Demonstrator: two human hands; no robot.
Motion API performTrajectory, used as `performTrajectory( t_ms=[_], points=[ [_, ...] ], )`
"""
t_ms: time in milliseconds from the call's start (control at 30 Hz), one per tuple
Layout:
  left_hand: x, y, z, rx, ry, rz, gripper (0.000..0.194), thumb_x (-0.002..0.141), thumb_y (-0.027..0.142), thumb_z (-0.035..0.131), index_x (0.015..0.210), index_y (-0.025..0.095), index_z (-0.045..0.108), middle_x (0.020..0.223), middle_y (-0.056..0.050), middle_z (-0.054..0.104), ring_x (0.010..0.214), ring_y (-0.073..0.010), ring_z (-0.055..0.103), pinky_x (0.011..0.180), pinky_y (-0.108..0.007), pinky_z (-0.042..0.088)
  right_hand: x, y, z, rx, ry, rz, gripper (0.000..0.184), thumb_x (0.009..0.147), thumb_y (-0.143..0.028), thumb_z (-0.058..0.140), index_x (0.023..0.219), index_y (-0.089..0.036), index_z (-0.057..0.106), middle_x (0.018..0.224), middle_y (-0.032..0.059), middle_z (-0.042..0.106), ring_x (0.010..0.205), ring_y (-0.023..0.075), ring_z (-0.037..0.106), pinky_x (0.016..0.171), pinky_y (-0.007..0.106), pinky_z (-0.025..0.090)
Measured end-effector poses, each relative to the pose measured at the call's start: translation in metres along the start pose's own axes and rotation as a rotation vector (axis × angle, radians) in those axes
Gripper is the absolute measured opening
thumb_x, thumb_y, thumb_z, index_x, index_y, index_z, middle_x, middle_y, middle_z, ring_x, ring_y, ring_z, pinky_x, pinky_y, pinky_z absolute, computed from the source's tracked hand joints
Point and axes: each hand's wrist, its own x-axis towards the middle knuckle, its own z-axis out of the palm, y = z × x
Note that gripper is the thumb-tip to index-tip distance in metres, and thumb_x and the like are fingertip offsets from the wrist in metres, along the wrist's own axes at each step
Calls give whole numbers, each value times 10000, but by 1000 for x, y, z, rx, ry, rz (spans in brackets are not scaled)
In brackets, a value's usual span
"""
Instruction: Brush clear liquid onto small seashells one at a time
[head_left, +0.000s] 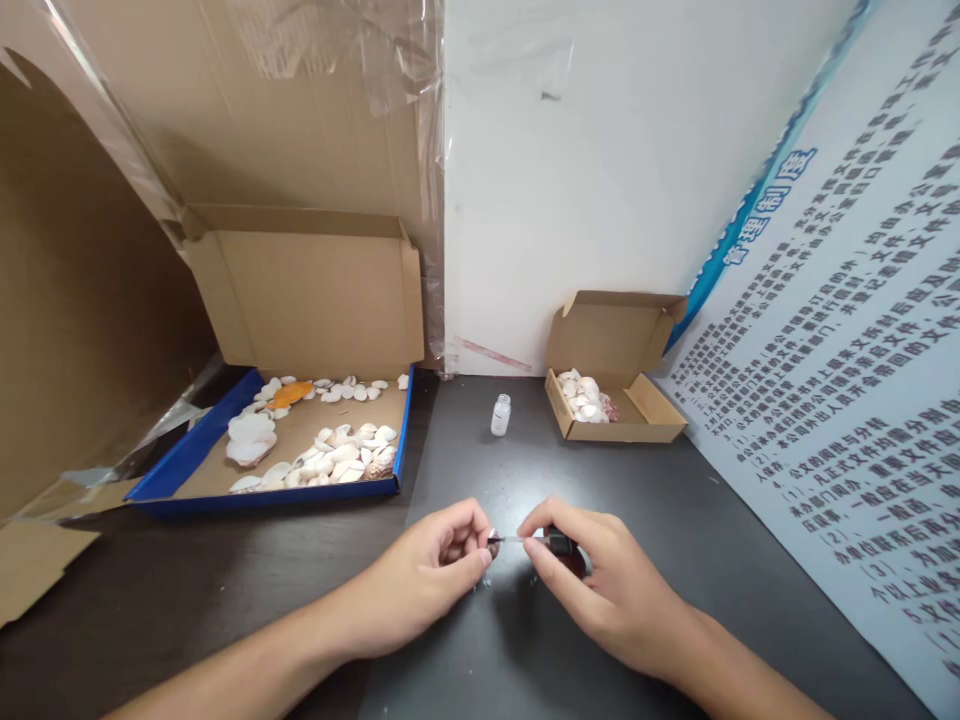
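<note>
At the dark tabletop [645, 500], brush work between two hands.
Left hand [442, 555] pinches a small shell [493, 546]; right [592, 575] grips a black-capped brush [556, 541], tip at the shell, nearer than the open bottle [501, 415].

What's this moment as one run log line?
left hand: pinching small item | right hand: holding black-capped brush, tip at small item | bottle: upright, uncapped | shells: in both boxes

Office-like workspace, printed rules poster [817, 400], dark tabletop [645, 490]
</note>
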Motion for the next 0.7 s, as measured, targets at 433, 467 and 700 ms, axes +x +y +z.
performTrajectory(
  t_ms=[433,467,700],
  points=[
    [2,-2,-2,3,14,2,265,918,426,514,872,171,463,677,71,393,566,-43,317,544,-186,263,2,2,0,8,49,44,128,965,-269,490,899,-210,583,611,-45,509,525,127,453,529,247,328],
    [2,-1,-2,2,18,3,266,915,426,519,868,171,462,672,72,391,565,-43,318,543,-186,263,2,2,0,16,57,33,130,966,-273,490,904,-210,585,616,-42,513,532,130,459,532,248,332],
    [1,3,-2,14,21,3,280,892,434,545,861,167,467,667,71,402,578,-50,333,558,-189,276,-2,3,1,25,-3,-17,114,967,-262,501,931,-211,597,639,-48,505,530,119,441,535,248,333]
  ],
)
